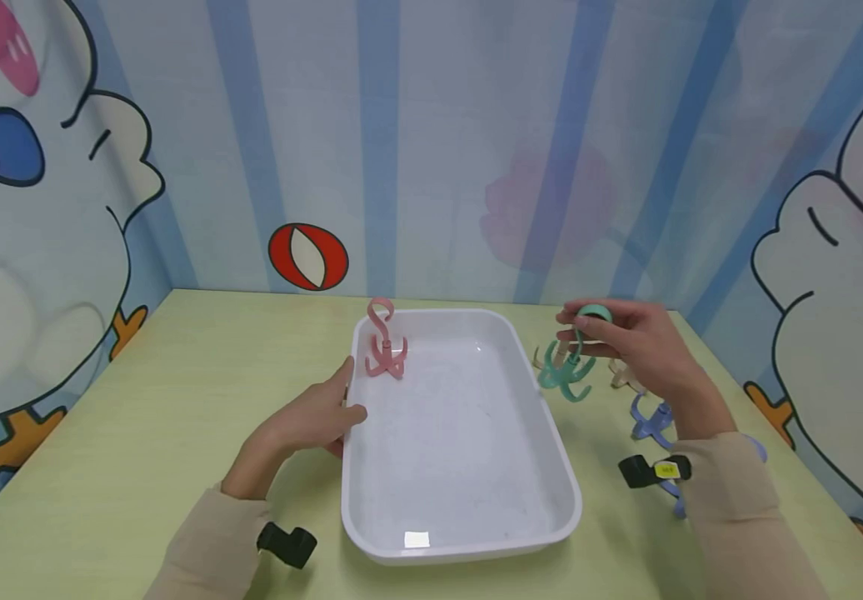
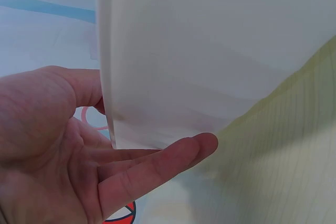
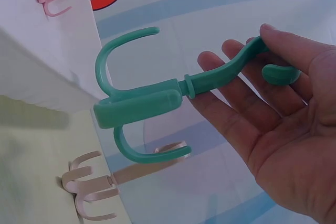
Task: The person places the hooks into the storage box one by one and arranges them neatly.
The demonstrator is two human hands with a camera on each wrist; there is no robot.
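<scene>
At the left rim of the white tray (image 1: 461,450): our left hand (image 1: 315,414) is gripping the tray; the thumb is lying over the rim while the fingers are reaching along the outer side, fairly straight;
Just right of the tray, toward its far end: our right hand (image 1: 645,337) is pinching the green hook (image 3: 142,109) by its curved stem, thumb on one side and loosely bent fingers on the other; four prongs are pointing away from the palm, near the tray's right rim;
Far left corner of the tray: a pink hook (image 1: 386,362) is sitting inside with its prongs low; its curled end is rising past the far rim;
Right of the tray, on the table (image 1: 266,350): one beige hook (image 3: 94,186) is standing below the green one; another beige hook (image 1: 626,377) is showing partly behind our right hand; a blue hook (image 1: 652,423) is lying nearer us, and more blue pieces are peeking out around the right sleeve (image 1: 731,508), too covered to count;
Behind the tray: a striped blue backdrop (image 1: 439,167) is hanging, carrying a red and white ball picture (image 1: 307,257); large white cartoon figures are flanking the tray on both sides.
</scene>
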